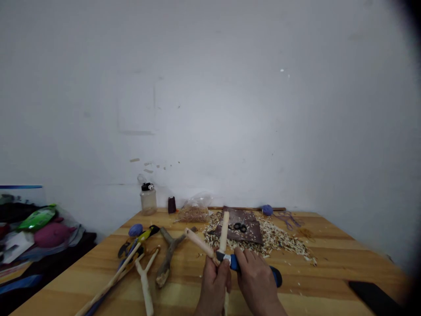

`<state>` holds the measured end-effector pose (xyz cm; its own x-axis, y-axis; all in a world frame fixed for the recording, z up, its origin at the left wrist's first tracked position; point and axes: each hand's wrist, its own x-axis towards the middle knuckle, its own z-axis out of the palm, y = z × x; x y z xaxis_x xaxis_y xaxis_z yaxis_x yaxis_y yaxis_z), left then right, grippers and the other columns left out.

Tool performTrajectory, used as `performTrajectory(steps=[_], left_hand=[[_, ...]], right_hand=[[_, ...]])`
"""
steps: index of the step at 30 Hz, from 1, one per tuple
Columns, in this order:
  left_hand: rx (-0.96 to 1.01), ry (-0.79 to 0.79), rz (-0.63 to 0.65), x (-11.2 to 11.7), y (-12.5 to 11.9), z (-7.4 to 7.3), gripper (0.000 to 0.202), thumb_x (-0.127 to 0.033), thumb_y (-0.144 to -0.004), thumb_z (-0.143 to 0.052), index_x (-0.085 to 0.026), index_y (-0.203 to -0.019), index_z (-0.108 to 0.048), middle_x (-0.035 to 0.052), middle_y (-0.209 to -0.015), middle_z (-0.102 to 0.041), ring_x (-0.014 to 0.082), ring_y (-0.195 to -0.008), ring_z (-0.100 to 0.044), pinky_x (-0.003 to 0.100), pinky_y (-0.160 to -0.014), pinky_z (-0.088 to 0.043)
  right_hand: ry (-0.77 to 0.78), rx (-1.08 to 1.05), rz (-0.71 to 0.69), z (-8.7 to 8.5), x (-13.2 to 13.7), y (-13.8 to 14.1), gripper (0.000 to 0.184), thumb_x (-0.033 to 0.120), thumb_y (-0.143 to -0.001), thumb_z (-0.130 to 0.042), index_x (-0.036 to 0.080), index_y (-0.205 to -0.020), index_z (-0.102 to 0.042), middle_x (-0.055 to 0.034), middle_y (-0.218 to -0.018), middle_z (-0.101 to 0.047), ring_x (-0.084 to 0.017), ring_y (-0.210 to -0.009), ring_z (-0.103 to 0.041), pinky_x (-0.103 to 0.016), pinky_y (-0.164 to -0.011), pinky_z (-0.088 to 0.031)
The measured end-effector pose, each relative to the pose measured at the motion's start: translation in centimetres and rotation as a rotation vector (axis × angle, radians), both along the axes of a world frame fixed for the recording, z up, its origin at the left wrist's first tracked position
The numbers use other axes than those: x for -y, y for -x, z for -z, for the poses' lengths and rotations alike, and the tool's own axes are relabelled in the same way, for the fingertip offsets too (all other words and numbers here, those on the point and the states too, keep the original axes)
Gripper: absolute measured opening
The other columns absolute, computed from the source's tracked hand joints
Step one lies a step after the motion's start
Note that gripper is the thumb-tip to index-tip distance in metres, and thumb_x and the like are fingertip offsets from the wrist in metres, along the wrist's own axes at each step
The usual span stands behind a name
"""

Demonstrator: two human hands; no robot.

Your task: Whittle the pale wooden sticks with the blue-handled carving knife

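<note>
My left hand [213,283] is closed around the stem of a peeled, pale forked branch [224,232], held upright above the near part of the table with its two prongs spread upward. My right hand [258,281] grips a knife [234,262] by its blue and black handle. The knife's front end lies against the wood at the fork, close to my left thumb. How deep its edge sits in the wood cannot be made out. Behind the fork, black-handled scissors [240,227] rest on a brown leather piece [255,235] strewn with wood shavings.
Wood shavings [286,237] heap around the leather. To the left lie a bark-covered forked branch [169,252], a smaller peeled fork [144,281] and a long stick [110,283]. Along the back stand a bottle [149,202], a thread spool [171,205] and a plastic bag [195,210].
</note>
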<state>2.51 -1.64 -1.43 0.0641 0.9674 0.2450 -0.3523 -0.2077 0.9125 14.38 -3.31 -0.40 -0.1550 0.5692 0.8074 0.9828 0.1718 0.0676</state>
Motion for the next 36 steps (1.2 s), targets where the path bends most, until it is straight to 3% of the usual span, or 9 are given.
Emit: performTrajectory(steps=[4, 7, 10, 16, 20, 24, 28, 32, 36], left_hand=[[0.075, -0.035, -0.115, -0.15, 0.41, 0.15, 0.059, -0.053, -0.064, -0.071, -0.02, -0.108, -0.048, -0.0055, -0.064, -0.053, 0.01, -0.056, -0.049, 0.02, -0.051, -0.042], [0.037, -0.03, -0.049, 0.13, 0.75, -0.15, 0.06, -0.051, -0.067, -0.07, -0.019, -0.112, -0.047, -0.0023, -0.074, -0.057, 0.0123, -0.065, -0.053, 0.022, -0.061, -0.046], [0.009, -0.017, 0.007, 0.37, 0.69, -0.31, 0.062, -0.054, -0.069, -0.067, -0.018, -0.114, -0.043, -0.0052, -0.065, -0.052, 0.0103, -0.056, -0.049, 0.021, -0.054, -0.044], [0.011, 0.007, 0.014, 0.26, 0.18, 0.02, 0.049, -0.061, -0.07, -0.061, -0.018, -0.091, -0.05, -0.0107, -0.048, -0.038, 0.0055, -0.038, -0.032, 0.017, -0.036, -0.027], [-0.003, -0.053, -0.088, 0.37, 0.61, -0.11, 0.052, -0.051, -0.07, -0.067, -0.018, -0.107, -0.05, -0.0011, -0.073, -0.059, 0.0131, -0.065, -0.055, 0.022, -0.063, -0.047], [-0.035, -0.085, -0.123, 0.42, 0.88, -0.05, 0.05, -0.05, -0.074, -0.064, -0.021, -0.111, -0.048, 0.0023, -0.092, -0.06, 0.0161, -0.087, -0.057, 0.025, -0.083, -0.044], [0.0, -0.064, -0.058, 0.45, 0.61, -0.12, 0.054, -0.052, -0.073, -0.064, -0.02, -0.112, -0.046, -0.0022, -0.075, -0.055, 0.013, -0.068, -0.054, 0.023, -0.065, -0.046], [0.027, -0.023, -0.004, 0.56, 0.31, -0.4, 0.062, -0.061, -0.069, -0.062, -0.018, -0.111, -0.043, -0.009, -0.057, -0.04, 0.0084, -0.046, -0.038, 0.019, -0.043, -0.035], [-0.028, -0.056, -0.065, 0.68, 0.6, -0.36, 0.059, -0.058, -0.071, -0.063, -0.019, -0.111, -0.043, -0.0031, -0.071, -0.053, 0.0113, -0.061, -0.05, 0.022, -0.058, -0.044]], right_hand=[[-0.04, -0.008, -0.043, 0.54, -0.42, -0.05, 0.039, 0.003, -0.067, -0.055, 0.023, -0.101, -0.051, 0.0005, -0.074, -0.06, -0.017, -0.065, -0.053, -0.028, -0.065, -0.032], [0.0, -0.014, -0.038, 0.46, -0.31, 0.01, 0.035, 0.005, -0.069, -0.056, 0.023, -0.099, -0.05, 0.0004, -0.075, -0.059, -0.017, -0.066, -0.053, -0.028, -0.064, -0.031], [0.023, -0.001, -0.024, 0.27, -0.11, 0.07, 0.033, 0.004, -0.071, -0.055, 0.022, -0.099, -0.05, -0.0001, -0.075, -0.059, -0.018, -0.066, -0.053, -0.029, -0.064, -0.031], [0.024, 0.01, -0.028, 0.23, 0.04, 0.08, 0.036, 0.003, -0.071, -0.051, 0.021, -0.103, -0.049, -0.0011, -0.076, -0.059, -0.018, -0.067, -0.054, -0.029, -0.065, -0.032], [0.038, 0.002, -0.044, 0.09, 0.12, 0.1, 0.033, 0.006, -0.073, -0.052, 0.022, -0.101, -0.049, -0.0006, -0.076, -0.06, -0.018, -0.066, -0.054, -0.029, -0.064, -0.032], [0.044, -0.011, -0.065, 0.02, 0.1, 0.12, 0.034, 0.005, -0.072, -0.055, 0.022, -0.101, -0.05, -0.0002, -0.076, -0.06, -0.018, -0.066, -0.055, -0.028, -0.064, -0.032], [0.067, -0.015, -0.038, -0.02, 0.19, 0.11, 0.03, 0.006, -0.073, -0.056, 0.022, -0.097, -0.051, -0.0003, -0.075, -0.06, -0.018, -0.066, -0.054, -0.028, -0.064, -0.032], [0.083, -0.021, -0.03, -0.01, 0.3, 0.09, 0.032, 0.007, -0.074, -0.055, 0.022, -0.102, -0.051, -0.0016, -0.079, -0.061, -0.018, -0.069, -0.055, -0.028, -0.065, -0.032], [0.107, -0.037, -0.064, -0.16, 0.42, 0.18, 0.035, 0.006, -0.072, -0.055, 0.022, -0.103, -0.051, -0.0012, -0.079, -0.061, -0.018, -0.069, -0.055, -0.028, -0.066, -0.033]])
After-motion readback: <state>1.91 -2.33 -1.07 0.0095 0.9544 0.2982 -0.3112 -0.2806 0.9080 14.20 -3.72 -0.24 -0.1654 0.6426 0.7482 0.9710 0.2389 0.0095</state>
